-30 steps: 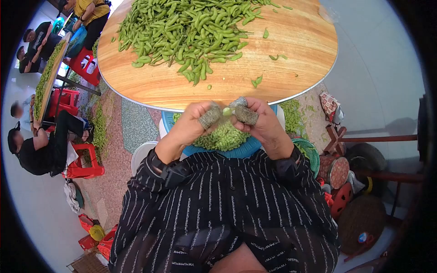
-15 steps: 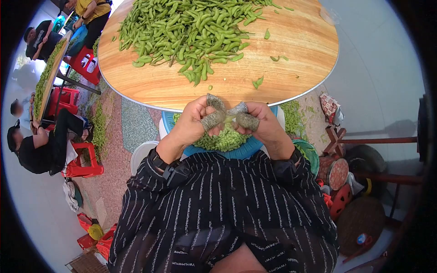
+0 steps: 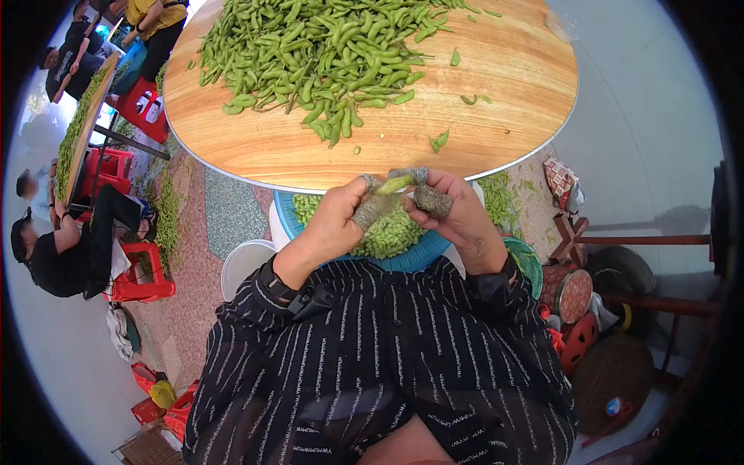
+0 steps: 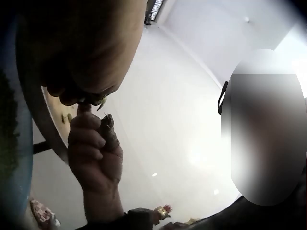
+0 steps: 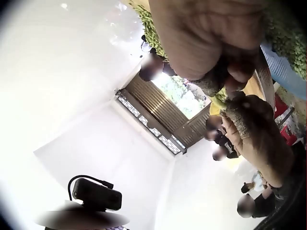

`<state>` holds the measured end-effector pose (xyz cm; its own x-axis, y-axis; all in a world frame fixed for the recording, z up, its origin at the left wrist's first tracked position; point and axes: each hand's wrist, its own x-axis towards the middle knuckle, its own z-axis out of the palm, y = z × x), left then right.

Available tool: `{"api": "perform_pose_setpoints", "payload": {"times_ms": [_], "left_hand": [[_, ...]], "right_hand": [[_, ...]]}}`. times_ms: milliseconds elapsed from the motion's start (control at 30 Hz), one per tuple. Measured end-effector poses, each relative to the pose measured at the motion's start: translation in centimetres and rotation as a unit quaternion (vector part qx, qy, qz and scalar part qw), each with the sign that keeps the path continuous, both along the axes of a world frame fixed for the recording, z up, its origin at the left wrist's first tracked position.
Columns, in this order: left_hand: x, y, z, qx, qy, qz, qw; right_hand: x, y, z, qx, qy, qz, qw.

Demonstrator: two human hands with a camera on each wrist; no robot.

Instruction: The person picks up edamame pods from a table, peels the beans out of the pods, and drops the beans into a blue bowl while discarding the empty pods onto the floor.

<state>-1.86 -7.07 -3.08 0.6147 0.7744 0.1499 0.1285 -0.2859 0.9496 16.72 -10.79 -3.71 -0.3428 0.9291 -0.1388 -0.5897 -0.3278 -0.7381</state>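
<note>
A green soybean pod spans the gap between both hands, over a blue basin. My left hand pinches one end between wrapped thumb and finger. The other end lies between the thumb and forefinger of my right hand. Grey-green tape wraps the thumbs and forefingers. Shelled green beans heap in the basin below. In the right wrist view the pod shows as a green strip between the fingers; the left wrist view is dark there.
A round wooden table in front bears a big pile of soybean pods. A white bucket stands to the left, a green basket to the right. Further left, people sit by another table near red stools.
A pale green bean showed between the fingertips a second ago; now a whole-looking green pod lies there. The left hand has turned and shifted slightly right.
</note>
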Motion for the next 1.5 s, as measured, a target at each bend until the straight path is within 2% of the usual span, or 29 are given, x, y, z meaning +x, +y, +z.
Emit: {"api": "perform_pose_setpoints", "payload": {"times_ms": [33,100,133,200,333,433,500,533,600,667,733,800,833,867,900,933,967,1000,1067,1133,1200,1233,1267,1300,1333,1400,1433,1500], "left_hand": [[0.0,0.0,0.1,0.000,0.000,-0.001,1.000],[-0.1,-0.1,0.7,0.172,0.153,0.046,0.972],[0.0,-0.2,0.6,0.172,0.154,0.047,0.972],[0.2,-0.3,0.5,0.269,0.219,0.056,0.936],[0.2,-0.3,1.2,0.324,0.226,0.056,0.917],[0.1,-0.3,1.4,0.291,0.240,0.039,0.925],[0.0,0.1,1.3,0.200,0.151,-0.013,0.968],[0.1,0.2,1.3,0.199,0.151,-0.015,0.968],[0.2,0.3,1.3,0.104,0.058,-0.050,0.992],[0.2,0.5,0.4,0.099,0.041,-0.057,0.993],[0.2,0.7,0.3,0.096,0.025,-0.065,0.993],[0.0,0.7,0.7,-0.086,0.015,-0.101,0.991],[0.1,0.6,0.9,-0.085,0.016,-0.102,0.991],[0.2,0.6,1.0,-0.019,0.052,-0.078,0.995],[0.3,0.5,1.1,0.047,0.089,-0.053,0.994],[0.4,0.3,0.9,0.050,0.088,-0.055,0.993],[0.5,0.0,0.5,0.174,0.144,0.006,0.974],[0.5,-0.1,0.2,0.295,0.197,0.066,0.933],[0.4,0.1,0.0,0.336,0.197,0.053,0.919],[0.4,0.4,-0.4,0.379,0.194,0.038,0.904],[0.4,0.4,-1.1,0.329,0.102,0.051,0.938],[0.5,0.2,-1.1,0.329,0.101,0.051,0.938],[0.6,-0.1,-1.0,0.207,0.046,0.050,0.976],[0.7,-0.2,-0.9,0.082,-0.010,0.048,0.995],[0.5,-0.1,-0.9,0.082,-0.010,0.049,0.995],[0.2,0.2,-0.9,-0.159,-0.080,0.013,0.984],[0.2,0.3,-0.7,-0.158,-0.080,0.014,0.984],[0.2,0.5,-0.3,-0.001,-0.054,0.066,0.996]], "right_hand": [[-0.1,0.0,0.2,0.003,0.000,-0.014,1.000],[-0.3,-0.3,0.2,-0.009,-0.013,-0.007,1.000],[-0.4,-0.4,0.2,-0.021,-0.025,0.001,0.999],[-0.9,-0.4,0.4,-0.019,-0.023,-0.007,1.000],[-1.1,-0.4,0.0,0.008,-0.020,-0.021,1.000],[-1.2,-0.4,-0.4,0.012,-0.028,-0.027,0.999],[-1.1,-0.4,-0.6,0.016,-0.039,-0.023,0.999],[-1.1,-0.4,-0.7,0.020,-0.051,-0.020,0.998],[-1.2,-0.4,-0.5,0.026,-0.071,-0.027,0.997],[-1.3,-0.4,-0.2,0.033,-0.092,-0.034,0.995],[-1.6,-0.3,0.1,0.094,-0.177,-0.068,0.977],[-1.6,-0.2,-0.1,0.109,-0.204,-0.069,0.970],[-1.5,-0.1,-0.1,0.125,-0.231,-0.069,0.962],[-1.5,-0.1,-0.3,0.127,-0.231,-0.071,0.962],[-1.6,-0.1,-0.4,0.091,-0.180,-0.075,0.977],[-1.6,-0.1,-0.5,0.054,-0.129,-0.077,0.987],[-1.6,0.0,-0.4,0.056,-0.129,-0.077,0.987],[-1.7,0.0,-0.2,0.059,-0.149,-0.094,0.983],[-1.9,0.0,-0.1,0.063,-0.168,-0.111,0.978],[-1.9,0.0,-0.1,0.125,-0.209,-0.108,0.964],[-2.3,-0.1,0.3,0.158,-0.204,-0.116,0.959],[-2.4,-0.1,0.4,0.192,-0.200,-0.122,0.953],[-2.4,-0.1,0.3,0.192,-0.200,-0.121,0.953],[-2.5,0.0,0.1,0.213,-0.209,-0.120,0.947],[-2.5,0.0,-0.1,0.234,-0.219,-0.120,0.940],[-2.1,0.2,-0.3,0.233,-0.234,-0.104,0.938],[-1.9,0.2,-0.4,0.233,-0.249,-0.089,0.936],[-1.8,0.2,-0.1,0.228,-0.258,-0.072,0.936]]}}
